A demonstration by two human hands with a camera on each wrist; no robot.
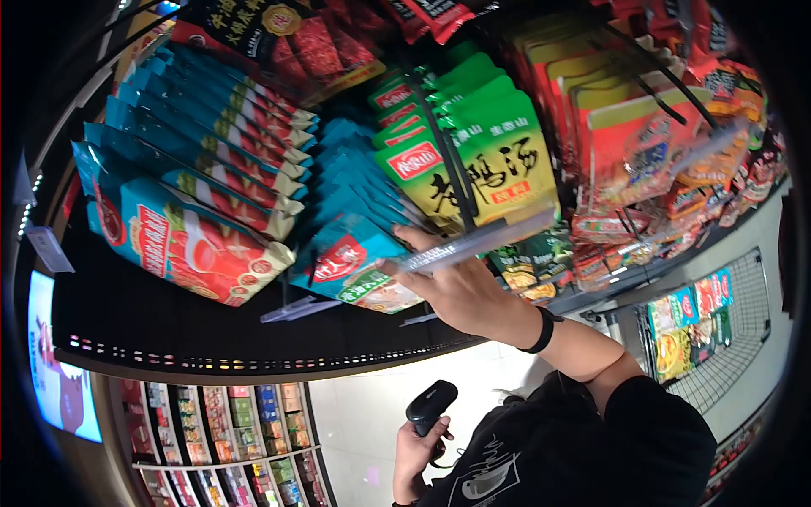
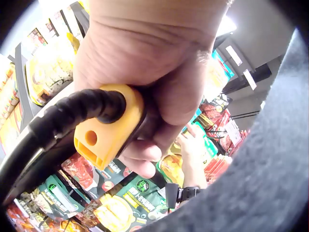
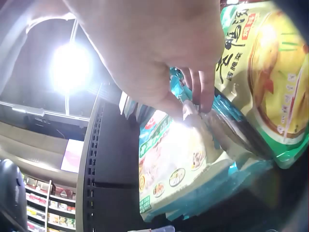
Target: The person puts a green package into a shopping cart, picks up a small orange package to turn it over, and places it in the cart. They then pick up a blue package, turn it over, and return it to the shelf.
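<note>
In the head view my right hand, a black band at its wrist, reaches the teal packets beside the green and yellow packets. Up close in the right wrist view, that hand's thumb and fingers pinch the upper edge of a teal and white packet, with a yellow packet at its right. My left hand is low in the head view, gripping a black handheld scanner. Its fingers curl round the device's yellow and black end in the left wrist view, where a coiled cable leaves it.
Blue and red packets hang in a row at the left, red packets at the right. Price-tag holders stick out in front. A wire cart with several packets stands lower right. Stocked shelves are at the lower left.
</note>
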